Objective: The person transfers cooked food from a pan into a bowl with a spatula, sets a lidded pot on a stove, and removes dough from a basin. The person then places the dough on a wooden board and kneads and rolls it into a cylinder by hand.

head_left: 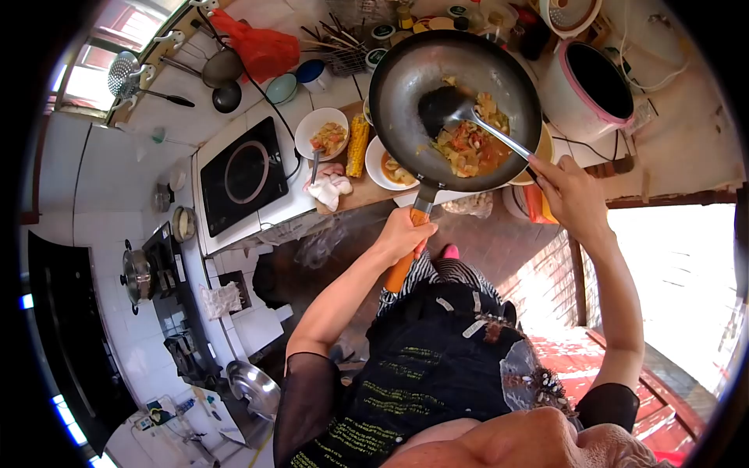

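Note:
My left hand (406, 235) is closed round the wooden handle of a wok (398, 93), which I hold up over the counter's edge. Inside the wok lies a cooked mix of vegetables (473, 148) with reddish bits and some sauce. My right hand (568, 195) grips the end of a metal-handled spatula (499, 134); its dark head rests in the wok beside the food. Partly under the wok's left side sits a white bowl (376, 165) with some of the food in it. Another white bowl (312, 125) of similar food, with a utensil in it, stands further left.
An ear of corn (357, 147) and a whitish cloth (329, 187) lie near the bowls. Left of them is a black induction cooktop (243, 175). A rice cooker pot (585, 86) stands at the right, with jars (382, 33) behind the wok.

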`<control>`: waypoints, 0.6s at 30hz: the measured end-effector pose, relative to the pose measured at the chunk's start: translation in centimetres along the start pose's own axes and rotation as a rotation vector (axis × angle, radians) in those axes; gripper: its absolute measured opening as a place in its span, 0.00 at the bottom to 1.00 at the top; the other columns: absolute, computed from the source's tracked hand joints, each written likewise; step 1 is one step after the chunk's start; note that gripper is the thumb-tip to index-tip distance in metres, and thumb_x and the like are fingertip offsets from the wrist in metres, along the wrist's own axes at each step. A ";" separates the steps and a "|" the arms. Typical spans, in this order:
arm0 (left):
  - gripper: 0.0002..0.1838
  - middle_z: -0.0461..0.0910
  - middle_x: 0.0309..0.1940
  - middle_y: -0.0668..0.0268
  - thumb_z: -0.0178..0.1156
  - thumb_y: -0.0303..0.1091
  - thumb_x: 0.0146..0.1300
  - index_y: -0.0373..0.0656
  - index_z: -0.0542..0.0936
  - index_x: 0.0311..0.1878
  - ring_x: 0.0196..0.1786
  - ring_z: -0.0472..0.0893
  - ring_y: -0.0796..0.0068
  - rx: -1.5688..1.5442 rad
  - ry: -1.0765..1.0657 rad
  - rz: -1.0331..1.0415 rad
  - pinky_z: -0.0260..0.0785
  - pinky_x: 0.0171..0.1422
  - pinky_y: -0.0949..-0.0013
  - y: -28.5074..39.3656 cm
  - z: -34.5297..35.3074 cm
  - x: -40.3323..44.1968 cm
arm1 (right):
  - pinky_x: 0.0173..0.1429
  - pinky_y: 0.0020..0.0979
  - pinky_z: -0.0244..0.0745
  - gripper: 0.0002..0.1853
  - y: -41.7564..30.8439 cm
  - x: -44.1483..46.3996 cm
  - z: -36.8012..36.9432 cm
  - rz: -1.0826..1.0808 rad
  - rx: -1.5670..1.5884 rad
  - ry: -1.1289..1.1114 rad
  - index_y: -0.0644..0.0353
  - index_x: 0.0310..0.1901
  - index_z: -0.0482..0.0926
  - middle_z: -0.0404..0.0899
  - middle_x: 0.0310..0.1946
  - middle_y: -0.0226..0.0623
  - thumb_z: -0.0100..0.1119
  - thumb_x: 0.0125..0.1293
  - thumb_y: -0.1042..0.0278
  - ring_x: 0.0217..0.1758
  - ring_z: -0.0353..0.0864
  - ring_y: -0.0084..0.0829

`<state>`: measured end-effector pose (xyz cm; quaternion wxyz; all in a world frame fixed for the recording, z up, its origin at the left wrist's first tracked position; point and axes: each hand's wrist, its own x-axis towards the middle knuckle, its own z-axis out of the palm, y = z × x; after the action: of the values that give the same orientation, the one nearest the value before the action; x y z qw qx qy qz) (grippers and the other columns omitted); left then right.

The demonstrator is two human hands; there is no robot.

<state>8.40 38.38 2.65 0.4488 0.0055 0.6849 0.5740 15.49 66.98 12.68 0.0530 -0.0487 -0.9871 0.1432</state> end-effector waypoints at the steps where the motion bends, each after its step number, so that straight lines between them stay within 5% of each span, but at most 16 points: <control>1: 0.10 0.70 0.14 0.70 0.62 0.28 0.61 0.40 0.70 0.29 0.12 0.69 0.81 0.007 -0.003 -0.004 0.63 0.16 0.74 0.1 0.3 0.2 | 0.33 0.40 0.71 0.17 -0.1 0.5 0.9 0.007 0.005 0.001 0.46 0.53 0.82 0.72 0.28 0.40 0.57 0.62 0.67 0.28 0.77 0.43; 6: 0.10 0.70 0.14 0.70 0.62 0.29 0.61 0.40 0.70 0.29 0.13 0.69 0.81 0.102 -0.027 -0.011 0.63 0.17 0.74 0.8 1.0 0.7 | 0.37 0.39 0.71 0.17 0.6 1.3 3.7 0.036 0.288 -0.029 0.47 0.53 0.82 0.72 0.28 0.38 0.58 0.62 0.65 0.31 0.76 0.40; 14: 0.09 0.70 0.13 0.68 0.61 0.27 0.60 0.36 0.70 0.31 0.12 0.70 0.80 0.170 -0.032 0.001 0.63 0.16 0.73 1.0 0.6 2.3 | 0.32 0.38 0.70 0.18 4.7 -1.4 -3.2 -0.136 -0.131 -0.096 0.48 0.51 0.83 0.69 0.29 0.38 0.59 0.59 0.73 0.28 0.76 0.39; 18: 0.08 0.71 0.14 0.68 0.60 0.27 0.60 0.36 0.70 0.32 0.12 0.70 0.80 0.181 0.021 0.001 0.64 0.15 0.72 1.4 2.1 2.5 | 0.31 0.38 0.71 0.16 6.3 -0.3 -2.3 -0.091 -0.070 0.030 0.48 0.51 0.83 0.70 0.29 0.39 0.59 0.60 0.71 0.28 0.77 0.38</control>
<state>7.51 41.74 2.36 0.4389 0.0406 0.7386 0.5101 16.59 73.61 12.98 0.0726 -0.0076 -0.9917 0.1055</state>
